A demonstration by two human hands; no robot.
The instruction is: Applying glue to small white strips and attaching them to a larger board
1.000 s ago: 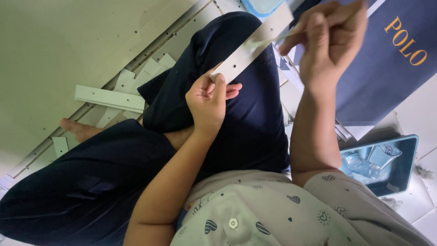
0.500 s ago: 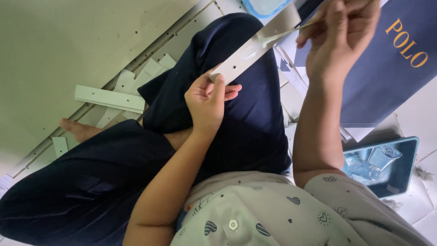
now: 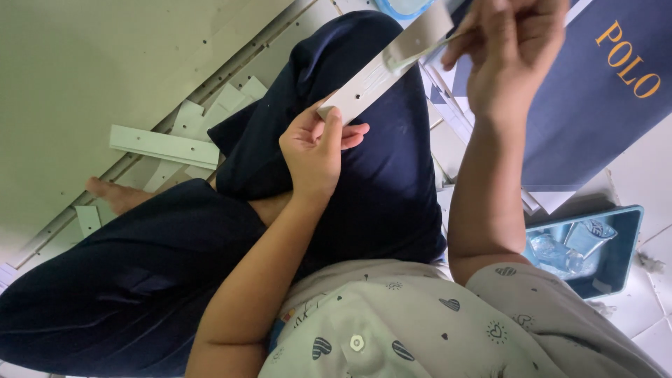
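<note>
Crossed legs in dark navy trousers (image 3: 210, 266) fill centre. Pale strips and offcuts (image 3: 164, 145) litter floor at left; teal tray (image 3: 616, 262) blocks lower right. Open air between left hand (image 3: 316, 150) and right hand (image 3: 514, 59), bridged by long pale flat strip (image 3: 381, 70).

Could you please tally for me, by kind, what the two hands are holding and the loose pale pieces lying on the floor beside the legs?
Pale flat strip, held by the left hand: 1
Thin tool, in the right hand: 1
Long pale bar on floor: 1
Small pale offcuts on floor: about 5, partly hidden
Total: about 8
</note>
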